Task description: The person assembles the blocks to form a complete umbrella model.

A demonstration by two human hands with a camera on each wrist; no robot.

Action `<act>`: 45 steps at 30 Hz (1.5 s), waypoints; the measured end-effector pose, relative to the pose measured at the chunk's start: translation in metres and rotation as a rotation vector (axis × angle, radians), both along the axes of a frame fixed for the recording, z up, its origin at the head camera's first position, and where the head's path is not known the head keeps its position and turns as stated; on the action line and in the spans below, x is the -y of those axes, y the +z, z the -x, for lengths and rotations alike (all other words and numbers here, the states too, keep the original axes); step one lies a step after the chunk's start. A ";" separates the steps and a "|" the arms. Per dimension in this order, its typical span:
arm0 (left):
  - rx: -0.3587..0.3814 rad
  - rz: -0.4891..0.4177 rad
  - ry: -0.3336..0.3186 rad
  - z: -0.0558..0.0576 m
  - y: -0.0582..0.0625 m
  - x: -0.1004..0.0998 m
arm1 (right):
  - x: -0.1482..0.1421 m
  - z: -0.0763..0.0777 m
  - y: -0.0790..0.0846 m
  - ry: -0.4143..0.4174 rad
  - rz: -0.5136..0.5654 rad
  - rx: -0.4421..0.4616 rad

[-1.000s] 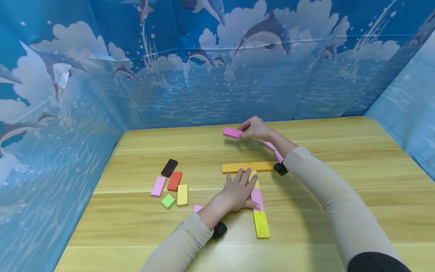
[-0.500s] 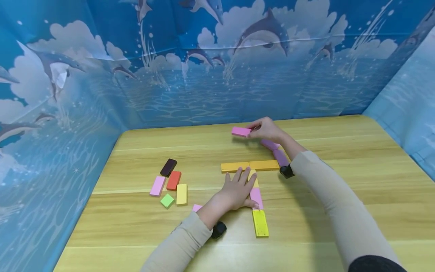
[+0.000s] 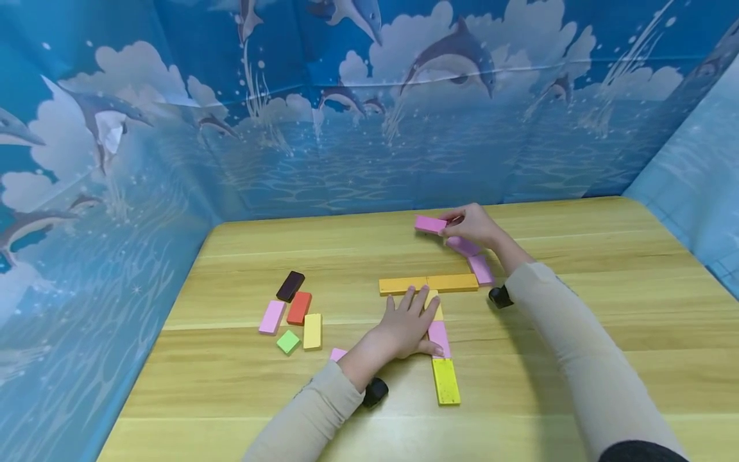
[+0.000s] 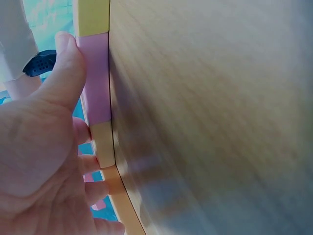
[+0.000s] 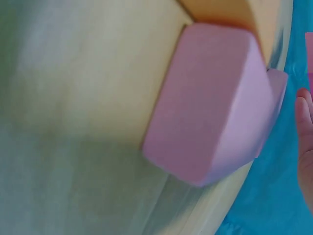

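Observation:
My right hand (image 3: 476,228) pinches a bright pink block (image 3: 430,224) by its right end, near the table's far edge. Just below that hand, two purplish-pink blocks (image 3: 481,271) form a slanting line down to the right end of two orange blocks (image 3: 453,283). In the right wrist view the nearer purplish-pink block (image 5: 200,98) fills the middle. My left hand (image 3: 402,330) lies with spread fingers over a column running down from the orange row: a pale yellow block, a light pink block (image 3: 440,339) and a bright yellow block (image 3: 446,382). Its thumb touches the light pink one.
Loose blocks lie to the left: dark brown (image 3: 290,286), red (image 3: 299,308), light pink (image 3: 272,317), pale yellow (image 3: 312,332) and green (image 3: 288,342). Another pink block (image 3: 337,353) shows partly behind the left wrist. A blue dolphin-print cloth (image 3: 369,160) borders the wooden table.
My right hand has carried the bright pink block rightward, close to the upper end of the slanting purplish-pink pair. The left hand has stayed in place.

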State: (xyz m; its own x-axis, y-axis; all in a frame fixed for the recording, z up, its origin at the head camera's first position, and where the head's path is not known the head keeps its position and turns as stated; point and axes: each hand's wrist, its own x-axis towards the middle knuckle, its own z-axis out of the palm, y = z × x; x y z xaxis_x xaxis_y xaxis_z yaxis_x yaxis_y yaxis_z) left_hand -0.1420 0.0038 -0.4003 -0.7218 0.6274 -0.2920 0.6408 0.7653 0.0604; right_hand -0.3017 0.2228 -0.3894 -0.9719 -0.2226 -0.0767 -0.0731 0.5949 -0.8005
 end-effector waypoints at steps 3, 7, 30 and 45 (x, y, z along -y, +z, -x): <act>-0.004 0.006 -0.001 0.000 -0.002 0.000 | -0.002 0.000 -0.003 -0.004 -0.007 0.001; -0.020 0.015 -0.004 0.000 -0.003 -0.001 | -0.003 0.001 -0.005 -0.014 -0.031 0.001; -0.003 0.006 -0.005 0.001 -0.003 0.001 | -0.001 0.003 -0.019 -0.035 -0.108 0.031; -0.011 0.012 -0.011 0.002 -0.005 0.001 | -0.001 0.001 -0.019 0.004 -0.088 0.034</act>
State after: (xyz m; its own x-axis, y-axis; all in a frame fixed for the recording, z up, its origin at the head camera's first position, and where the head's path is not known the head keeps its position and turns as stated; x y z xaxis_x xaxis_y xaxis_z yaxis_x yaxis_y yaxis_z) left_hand -0.1443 0.0023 -0.4056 -0.7180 0.6322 -0.2912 0.6500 0.7586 0.0442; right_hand -0.3031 0.2239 -0.4084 -0.9675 -0.2171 -0.1295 -0.0488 0.6629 -0.7471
